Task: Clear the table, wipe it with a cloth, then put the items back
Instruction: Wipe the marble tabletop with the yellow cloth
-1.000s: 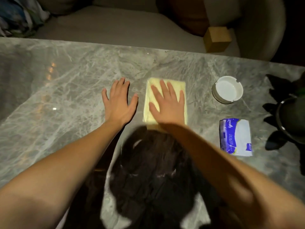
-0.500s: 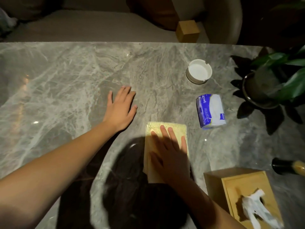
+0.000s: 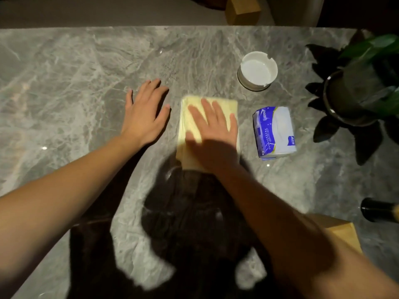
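Observation:
A folded pale yellow cloth (image 3: 190, 117) lies flat on the grey marble table (image 3: 75, 72) near the middle. My right hand (image 3: 213, 132) presses down on it with flat, spread fingers and is slightly blurred. My left hand (image 3: 145, 113) rests palm down on the bare marble just left of the cloth, fingers apart, holding nothing. A white ashtray (image 3: 257, 71) stands to the upper right of the cloth. A blue and white tissue pack (image 3: 275, 131) lies just right of it.
A potted plant (image 3: 354, 98) with dark leaves stands at the right edge. A dark bottle (image 3: 380, 210) lies at the lower right beside a wooden tissue box (image 3: 343, 234). A wooden block (image 3: 243, 9) sits beyond the far edge. My shadow darkens the near table.
My right hand has slid the cloth away from me, back up toward the ashtray. My left hand has stayed flat on the marble.

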{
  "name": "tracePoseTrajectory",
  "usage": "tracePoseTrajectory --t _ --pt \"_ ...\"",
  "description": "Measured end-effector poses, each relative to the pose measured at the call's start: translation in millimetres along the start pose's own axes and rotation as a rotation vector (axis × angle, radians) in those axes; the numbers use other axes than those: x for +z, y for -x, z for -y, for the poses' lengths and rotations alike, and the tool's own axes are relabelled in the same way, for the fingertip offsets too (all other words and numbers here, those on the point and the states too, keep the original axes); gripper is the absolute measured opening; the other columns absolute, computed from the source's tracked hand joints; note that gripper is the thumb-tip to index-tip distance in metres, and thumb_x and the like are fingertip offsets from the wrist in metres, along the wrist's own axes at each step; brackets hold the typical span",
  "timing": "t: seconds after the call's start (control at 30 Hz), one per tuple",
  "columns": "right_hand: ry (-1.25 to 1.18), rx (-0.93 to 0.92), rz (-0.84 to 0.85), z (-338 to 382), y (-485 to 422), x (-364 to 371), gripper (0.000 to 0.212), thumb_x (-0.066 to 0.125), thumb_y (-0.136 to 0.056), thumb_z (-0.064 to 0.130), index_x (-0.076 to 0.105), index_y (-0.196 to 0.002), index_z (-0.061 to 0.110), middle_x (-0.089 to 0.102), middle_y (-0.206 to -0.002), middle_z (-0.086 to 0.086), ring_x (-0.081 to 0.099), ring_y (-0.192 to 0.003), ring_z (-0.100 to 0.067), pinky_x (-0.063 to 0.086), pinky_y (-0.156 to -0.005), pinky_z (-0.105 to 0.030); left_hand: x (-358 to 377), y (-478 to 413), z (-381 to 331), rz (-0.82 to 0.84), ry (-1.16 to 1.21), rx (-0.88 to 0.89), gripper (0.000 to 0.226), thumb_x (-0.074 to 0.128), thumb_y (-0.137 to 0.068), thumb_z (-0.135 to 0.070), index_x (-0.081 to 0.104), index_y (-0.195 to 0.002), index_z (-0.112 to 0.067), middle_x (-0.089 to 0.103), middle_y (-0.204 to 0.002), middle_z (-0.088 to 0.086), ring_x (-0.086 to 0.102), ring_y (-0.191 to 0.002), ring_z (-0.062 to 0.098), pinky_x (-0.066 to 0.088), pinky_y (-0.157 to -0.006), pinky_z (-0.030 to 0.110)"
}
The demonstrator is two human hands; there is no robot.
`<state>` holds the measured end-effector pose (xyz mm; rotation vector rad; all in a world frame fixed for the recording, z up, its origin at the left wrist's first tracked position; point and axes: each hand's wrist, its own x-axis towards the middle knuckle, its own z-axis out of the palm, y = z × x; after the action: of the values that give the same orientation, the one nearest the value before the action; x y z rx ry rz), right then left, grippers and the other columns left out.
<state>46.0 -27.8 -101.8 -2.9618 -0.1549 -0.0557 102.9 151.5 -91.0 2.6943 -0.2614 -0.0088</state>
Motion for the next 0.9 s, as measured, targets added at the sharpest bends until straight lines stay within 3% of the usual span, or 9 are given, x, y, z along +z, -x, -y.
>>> tracePoseTrajectory --t 0.17,0.47,0.67,0.9 --pt "-0.043 0.026 0.097 -12.0 -91.0 -3.0 0.062 0.034 -0.091 0.052 0.024 -0.15 0.037 0.013 -0.162 0.006 0.008 -0.149 -0.017 0.002 -0.117 -0.051 0.8 -5.0 0.0 -0.009 0.005 -0.037 0.047 0.027 -0.1 -0.037 0.036 -0.141 -0.018 0.026 -0.156 0.001 0.013 -0.147 0.02 0.003 -0.117 0.051" --pt "-0.071 0.012 0.097 -19.5 -200.3 -5.5 0.06 0.028 -0.094 0.049 0.021 -0.151 0.033 0.009 -0.162 0.002 0.002 -0.15 -0.021 0.0 -0.118 -0.053 0.1 -10.6 3.9 -0.004 0.001 -0.044 0.047 0.028 -0.099 -0.04 0.039 -0.139 -0.019 0.03 -0.153 0.0 0.017 -0.145 0.018 0.006 -0.116 0.047" --pt "-0.014 -0.017 0.125 -21.6 -208.8 -6.4 0.059 0.023 -0.096 0.051 0.015 -0.152 0.034 0.004 -0.163 0.002 -0.001 -0.15 -0.022 -0.001 -0.118 -0.055 0.4 -6.7 1.3 -0.012 0.013 -0.041 0.043 0.034 -0.099 -0.036 0.04 -0.138 -0.019 0.03 -0.153 -0.002 0.016 -0.145 0.016 0.004 -0.117 0.045" --pt "-0.005 -0.075 0.141 -21.4 -152.1 -8.6 0.06 0.026 -0.095 0.051 0.016 -0.152 0.034 0.003 -0.163 0.002 -0.002 -0.15 -0.021 -0.002 -0.118 -0.055 -1.0 -4.7 -1.1 -0.033 0.055 -0.042 0.048 0.029 -0.096 -0.043 0.042 -0.137 -0.02 0.033 -0.152 -0.002 0.019 -0.145 0.016 0.004 -0.118 0.048"
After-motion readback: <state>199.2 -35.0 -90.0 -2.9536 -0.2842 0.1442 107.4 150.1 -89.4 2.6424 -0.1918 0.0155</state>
